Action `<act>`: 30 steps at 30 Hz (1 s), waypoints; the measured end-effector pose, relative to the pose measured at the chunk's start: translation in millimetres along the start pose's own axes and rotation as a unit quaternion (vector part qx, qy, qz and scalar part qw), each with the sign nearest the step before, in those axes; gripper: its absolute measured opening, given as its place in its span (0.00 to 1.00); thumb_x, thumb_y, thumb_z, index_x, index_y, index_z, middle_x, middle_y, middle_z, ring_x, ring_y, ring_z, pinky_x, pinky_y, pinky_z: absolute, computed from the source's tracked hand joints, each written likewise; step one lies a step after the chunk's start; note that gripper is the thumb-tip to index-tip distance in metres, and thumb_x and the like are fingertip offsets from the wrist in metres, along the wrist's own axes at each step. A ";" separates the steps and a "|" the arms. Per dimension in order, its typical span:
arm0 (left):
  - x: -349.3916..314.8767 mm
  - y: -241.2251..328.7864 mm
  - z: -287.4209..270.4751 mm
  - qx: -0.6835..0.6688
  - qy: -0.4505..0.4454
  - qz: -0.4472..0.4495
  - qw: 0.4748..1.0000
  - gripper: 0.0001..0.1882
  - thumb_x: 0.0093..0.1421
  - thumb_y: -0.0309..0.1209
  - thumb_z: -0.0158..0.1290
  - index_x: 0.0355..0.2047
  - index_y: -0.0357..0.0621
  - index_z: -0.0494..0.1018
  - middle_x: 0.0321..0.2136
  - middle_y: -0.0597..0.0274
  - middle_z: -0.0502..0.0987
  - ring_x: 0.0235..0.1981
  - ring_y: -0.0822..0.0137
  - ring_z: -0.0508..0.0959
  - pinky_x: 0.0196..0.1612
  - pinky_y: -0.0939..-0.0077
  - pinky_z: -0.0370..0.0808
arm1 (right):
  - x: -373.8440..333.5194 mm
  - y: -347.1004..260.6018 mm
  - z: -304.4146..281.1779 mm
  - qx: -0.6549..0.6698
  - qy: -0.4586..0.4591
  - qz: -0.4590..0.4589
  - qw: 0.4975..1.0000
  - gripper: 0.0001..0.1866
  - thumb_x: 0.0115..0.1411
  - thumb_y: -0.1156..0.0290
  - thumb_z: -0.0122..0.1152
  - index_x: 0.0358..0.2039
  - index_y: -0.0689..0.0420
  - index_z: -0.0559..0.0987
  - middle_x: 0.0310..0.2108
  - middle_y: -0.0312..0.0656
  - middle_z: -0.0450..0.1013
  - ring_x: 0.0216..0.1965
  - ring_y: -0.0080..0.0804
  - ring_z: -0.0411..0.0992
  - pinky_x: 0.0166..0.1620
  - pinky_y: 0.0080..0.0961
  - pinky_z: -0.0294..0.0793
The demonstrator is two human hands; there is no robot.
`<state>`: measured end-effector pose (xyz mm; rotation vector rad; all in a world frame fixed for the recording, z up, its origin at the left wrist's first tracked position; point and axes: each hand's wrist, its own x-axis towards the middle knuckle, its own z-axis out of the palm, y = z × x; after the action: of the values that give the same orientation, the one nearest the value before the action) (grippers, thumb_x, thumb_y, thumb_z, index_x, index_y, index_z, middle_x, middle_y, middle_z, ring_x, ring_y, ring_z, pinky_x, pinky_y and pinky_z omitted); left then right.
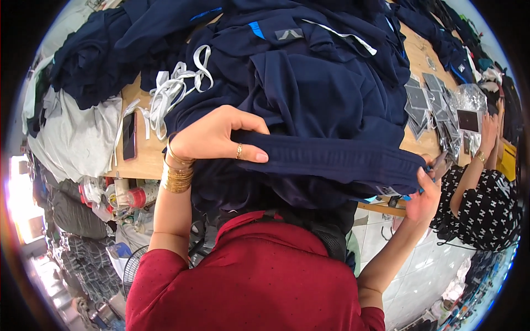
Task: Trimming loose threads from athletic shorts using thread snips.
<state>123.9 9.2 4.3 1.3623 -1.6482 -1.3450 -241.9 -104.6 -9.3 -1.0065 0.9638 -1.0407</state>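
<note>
A navy garment's elastic waistband (331,157) is stretched sideways between my hands, with gathered rows along it. My left hand (212,135) pinches its left end between thumb and fingers. At the other end my right hand (424,197) grips the waistband, thumb on top. A small blue and grey item shows by the right fingers; I cannot make out what it is. Under and beyond the waistband lies a heap of navy cloth (342,91), with a grey patch (289,35) and a bright blue piece on it. White drawstring (171,91) lies in loops left of the heap.
A phone (130,136) lies on the wooden table (422,47) at left, near light grey cloth (72,140). Small grey packets (425,102) spread at right beside clear plastic (469,96). A co-worker's hand (488,132) is at the far right. A fan (132,270) stands lower left.
</note>
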 end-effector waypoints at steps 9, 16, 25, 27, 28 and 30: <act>6.6 -3.5 3.6 -0.070 0.000 0.015 0.997 0.12 0.54 0.32 0.57 0.31 0.35 0.73 0.21 0.69 0.72 0.26 0.82 0.68 0.31 0.85 0.67 | -4.6 -0.8 9.5 -0.008 0.076 -0.009 0.997 0.14 0.47 0.77 0.58 0.37 0.63 0.70 0.26 0.35 0.67 0.28 0.20 0.68 0.31 0.14 0.69; 6.0 -0.7 3.0 -0.111 -0.003 -0.001 0.994 0.11 0.55 0.32 0.56 0.32 0.34 0.73 0.24 0.69 0.74 0.28 0.82 0.70 0.34 0.86 0.68 | -4.8 -2.3 2.6 -0.019 0.034 -0.002 0.999 0.11 0.48 0.74 0.58 0.33 0.62 0.71 0.20 0.30 0.64 0.14 0.13 0.56 0.17 0.09 0.54; 46.5 17.5 32.0 0.064 -0.071 0.103 0.990 0.11 0.52 0.29 0.58 0.32 0.34 0.74 0.25 0.58 0.76 0.29 0.68 0.76 0.34 0.79 0.70 | -2.3 -9.0 87.7 -0.235 -0.270 -0.023 0.933 0.26 0.41 0.72 0.68 0.45 0.59 0.76 0.44 0.32 0.71 0.21 0.10 0.55 0.27 0.10 0.56; 50.6 23.1 33.7 0.035 -0.075 0.095 0.992 0.12 0.51 0.31 0.59 0.33 0.35 0.74 0.26 0.58 0.76 0.30 0.67 0.76 0.35 0.77 0.71 | 6.3 14.5 90.6 -0.214 -0.386 0.021 0.897 0.22 0.42 0.73 0.68 0.41 0.63 0.76 0.37 0.34 0.73 0.26 0.15 0.65 0.33 0.13 0.63; 47.7 24.4 31.8 0.034 -0.061 0.108 0.992 0.14 0.50 0.32 0.60 0.34 0.35 0.74 0.27 0.57 0.76 0.31 0.66 0.77 0.36 0.77 0.71 | 10.2 10.5 86.1 -0.242 -0.383 0.056 0.890 0.20 0.42 0.74 0.68 0.38 0.63 0.76 0.34 0.34 0.73 0.28 0.15 0.66 0.35 0.14 0.64; 44.7 23.8 30.8 0.055 -0.068 0.129 0.988 0.20 0.47 0.35 0.63 0.37 0.36 0.73 0.30 0.55 0.76 0.32 0.61 0.77 0.36 0.76 0.71 | 10.9 -2.6 78.3 -0.211 -0.305 0.073 0.926 0.16 0.41 0.75 0.67 0.33 0.63 0.76 0.30 0.35 0.72 0.32 0.17 0.66 0.37 0.15 0.65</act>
<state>75.5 -24.3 11.0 1.0901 -1.9407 -1.2309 -165.5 -101.2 11.2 -1.4755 0.7318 -0.3431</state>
